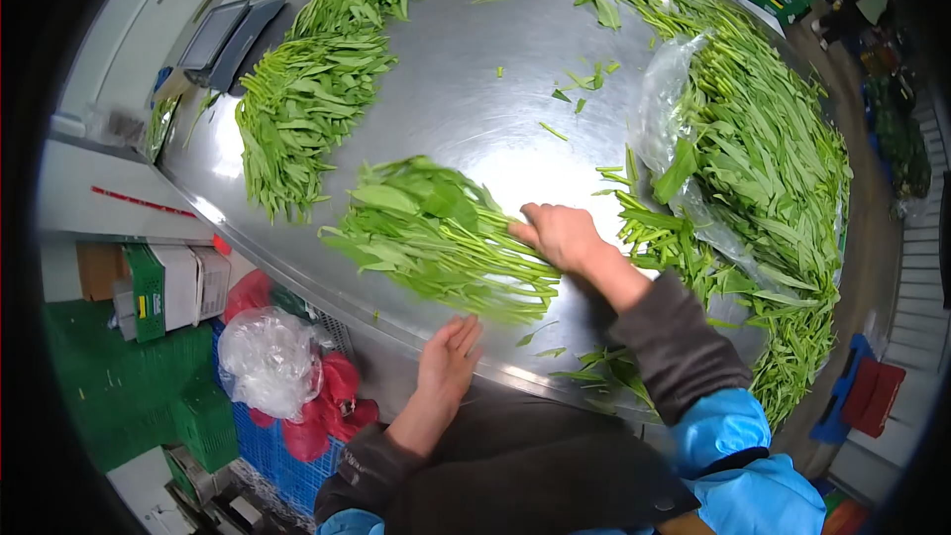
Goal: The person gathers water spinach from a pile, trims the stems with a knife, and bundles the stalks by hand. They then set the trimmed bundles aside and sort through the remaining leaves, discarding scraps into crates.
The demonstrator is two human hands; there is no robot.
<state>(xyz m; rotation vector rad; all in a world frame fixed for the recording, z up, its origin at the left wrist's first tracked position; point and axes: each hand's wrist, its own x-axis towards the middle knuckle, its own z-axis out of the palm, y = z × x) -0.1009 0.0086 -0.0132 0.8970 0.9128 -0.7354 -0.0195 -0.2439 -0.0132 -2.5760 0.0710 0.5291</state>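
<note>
A bunch of long-stemmed leafy greens (446, 228), looking like water spinach, lies on the steel table in front of me, its leaves to the left and its cut stems to the right. My right hand (565, 238) is closed at the stem ends of this bunch, with the fingers curled over the upper stems. My left hand (451, 357) is just below the bunch at the table's near edge, fingers stretched out and holding nothing. The bunch's lower edge is slightly blurred.
A big heap of the same greens (773, 159) covers the table's right side, with a clear plastic sheet (659, 109) against it. Stacked bunches (307, 109) lie at left beside a scale (228, 40). Below the left edge are plastic bags (267, 362) and a blue crate (297, 471).
</note>
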